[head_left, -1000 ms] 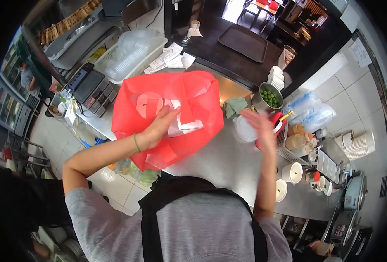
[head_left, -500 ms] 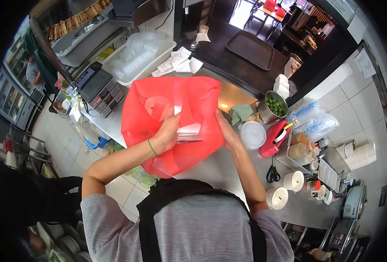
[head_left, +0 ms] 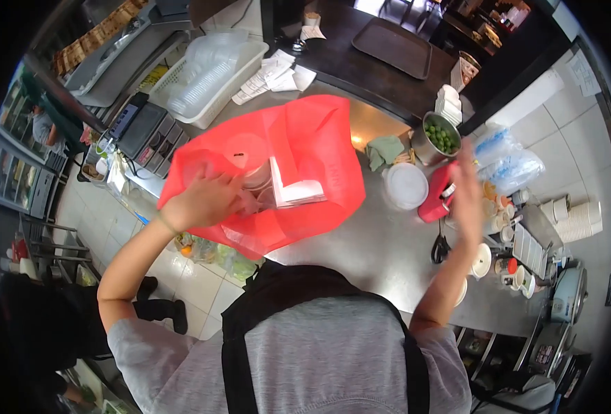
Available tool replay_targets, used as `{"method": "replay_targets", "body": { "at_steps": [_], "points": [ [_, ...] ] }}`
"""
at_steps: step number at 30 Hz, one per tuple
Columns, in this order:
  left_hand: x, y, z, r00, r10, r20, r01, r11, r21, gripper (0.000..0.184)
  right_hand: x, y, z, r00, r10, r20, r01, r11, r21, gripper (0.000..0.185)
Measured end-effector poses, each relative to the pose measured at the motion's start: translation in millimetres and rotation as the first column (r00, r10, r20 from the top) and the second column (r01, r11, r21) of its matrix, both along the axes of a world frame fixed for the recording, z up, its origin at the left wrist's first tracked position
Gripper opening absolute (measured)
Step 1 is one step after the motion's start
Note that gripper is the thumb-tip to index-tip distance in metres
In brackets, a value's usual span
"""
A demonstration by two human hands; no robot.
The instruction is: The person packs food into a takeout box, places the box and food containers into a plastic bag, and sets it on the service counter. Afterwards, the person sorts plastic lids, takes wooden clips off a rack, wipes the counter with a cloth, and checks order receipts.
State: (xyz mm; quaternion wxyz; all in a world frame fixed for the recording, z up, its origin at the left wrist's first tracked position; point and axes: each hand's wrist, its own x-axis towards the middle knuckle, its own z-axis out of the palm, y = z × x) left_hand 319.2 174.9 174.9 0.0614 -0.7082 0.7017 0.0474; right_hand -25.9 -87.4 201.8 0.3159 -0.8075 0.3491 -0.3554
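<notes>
A red bag (head_left: 319, 127) stands on the steel counter with its mouth spread. Inside it are a white boxy item (head_left: 298, 192) and round containers (head_left: 257, 178), partly hidden by the bag's wall. My left hand (head_left: 205, 200) is at the bag's near left edge, fingers curled on the red material. Off to the right, my right hand (head_left: 467, 200) is apart from the bag, blurred, with its fingers stretched out. It is over the counter beside a red item (head_left: 433, 201) and black scissors (head_left: 441, 247), with nothing visible in it.
A lidded round tub (head_left: 406, 186), a green cloth (head_left: 384, 150) and a metal pot of green limes (head_left: 441, 138) stand right of the bag. Behind are paper slips (head_left: 274, 74), a basket of plastic containers (head_left: 250, 69) and a dark tray (head_left: 393, 47). Another person stands at left.
My right hand has let go of the bag and moved right. My left hand has shifted left on the bag, whose mouth is wider and shows more of the contents.
</notes>
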Motion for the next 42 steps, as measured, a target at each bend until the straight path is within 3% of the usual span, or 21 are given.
{"method": "replay_targets", "body": {
  "at_steps": [1, 3, 6, 8, 9, 11, 14, 15, 17, 18, 20, 21, 23, 24, 25, 26, 30, 34, 36, 40, 42],
  "points": [
    [3.9, 9.2, 2.4, 0.989, -0.132, 0.072, 0.127, 0.990, 0.065, 0.041, -33.2, -5.2, 6.0, 0.994, -0.105, 0.041, 0.107, 0.993, -0.047, 0.053],
    [-4.4, 6.7, 28.9, 0.998, -0.003, -0.056, 0.027, 0.903, 0.430, 0.028, -94.6, -11.1, 19.8, 0.942, -0.334, 0.040, 0.336, 0.933, -0.127, 0.052],
    [10.3, 9.8, 12.1, 0.987, -0.133, -0.085, 0.134, 0.991, -0.004, 0.020, -174.7, -6.4, 30.0, 0.820, -0.573, -0.013, 0.554, 0.797, -0.242, 0.048],
    [23.7, -13.8, -14.4, 0.989, -0.130, -0.071, 0.121, 0.986, -0.113, 0.013, -210.9, -4.9, 29.5, 0.775, -0.630, -0.051, 0.610, 0.766, -0.204, 0.045],
    [22.8, -26.2, -23.7, 0.996, -0.028, 0.083, 0.029, 0.999, -0.016, 0.017, -217.0, -1.8, 30.6, 0.757, -0.648, -0.079, 0.600, 0.738, -0.309, 0.045],
    [53.3, -42.2, -68.2, 0.963, -0.036, 0.268, 0.022, 0.998, 0.054, 0.023, -242.6, -11.1, 16.2, 0.718, -0.691, -0.084, 0.666, 0.716, -0.209, 0.045],
    [41.6, -60.5, -65.2, 0.979, -0.167, 0.121, 0.167, 0.986, 0.013, 0.026, -274.4, -30.6, -7.0, 0.449, -0.803, -0.393, 0.709, 0.587, -0.391, 0.057],
    [50.1, -64.6, -80.1, 0.939, -0.344, -0.020, 0.322, 0.896, -0.307, 0.028, -291.6, -41.3, -24.5, 0.407, -0.781, -0.474, 0.694, 0.602, -0.395, 0.058],
    [66.7, -60.4, -105.9, 0.990, -0.127, 0.064, 0.129, 0.991, -0.028, 0.028, -304.7, -52.3, -44.7, 0.324, -0.700, -0.637, 0.664, 0.648, -0.374, 0.059],
    [52.6, -63.1, -94.1, 0.997, -0.006, -0.080, 0.011, 0.998, 0.061, 0.026, -308.2, -55.6, -51.6, 0.280, -0.643, -0.713, 0.646, 0.675, -0.356, 0.059],
    [37.5, -56.1, -86.5, 0.999, -0.042, 0.023, 0.042, 0.999, 0.007, 0.020, -328.4, -75.5, -85.1, 0.391, -0.626, -0.675, 0.564, 0.742, -0.361, 0.050],
    [48.8, -52.8, -103.7, 1.000, 0.006, -0.011, -0.006, 1.000, -0.030, 0.017, -333.2, -85.2, -93.1, 0.475, -0.492, -0.730, 0.564, 0.806, -0.177, 0.053],
    [48.8, -47.3, -107.5, 0.979, -0.111, 0.173, 0.131, 0.985, -0.109, 0.014, -360.9, -105.9, -136.2, 0.402, -0.392, -0.827, 0.519, 0.842, -0.147, 0.073],
    [13.9, -43.8, -70.3, 0.898, -0.065, 0.435, 0.081, 0.997, -0.018, 0.011, -450.8, -168.5, -233.9, 0.169, -0.249, -0.954, 0.229, 0.951, -0.208, 0.094],
    [12.6, -40.2, -74.3, 0.862, -0.094, 0.499, 0.168, 0.980, -0.105, 0.008, -376.4, -122.1, -178.2, 0.341, -0.354, -0.871, 0.625, 0.777, -0.071, 0.113],
    [15.5, -40.9, -85.2, 0.863, -0.107, 0.495, 0.205, 0.968, -0.148, 0.009, -386.4, -127.2, -197.4, 0.400, -0.347, -0.848, 0.626, 0.780, -0.023, 0.126],
    [16.0, -45.0, -73.9, 0.983, 0.016, 0.183, 0.002, 0.995, -0.097, 0.014, -344.2, -121.7, -218.9, 0.225, -0.514, -0.828, 0.798, 0.584, -0.146, 0.129],
    [23.9, -31.9, -31.6, 0.999, 0.037, 0.021, -0.034, 0.990, -0.136, 0.034, -327.9, -118.9, -213.8, 0.291, -0.518, -0.804, 0.821, 0.566, -0.068, 0.118],
    [29.3, -25.7, -4.3, 0.986, 0.061, 0.156, -0.082, 0.989, 0.127, 0.059, -329.2, -120.4, -214.6, 0.144, -0.534, -0.833, 0.825, 0.530, -0.198, 0.108],
    [31.3, -9.1, 43.9, 0.937, 0.089, 0.339, -0.127, 0.988, 0.091, 0.052, -275.4, -83.2, -100.1, 0.065, -0.670, -0.740, 0.722, 0.544, -0.429, 0.102],
    [42.0, -22.8, 58.3, 0.912, -0.079, 0.403, 0.187, 0.954, -0.236, 0.056, -217.7, -57.4, -16.3, 0.376, -0.664, -0.646, 0.581, 0.712, -0.394, 0.094]
  ]
}}
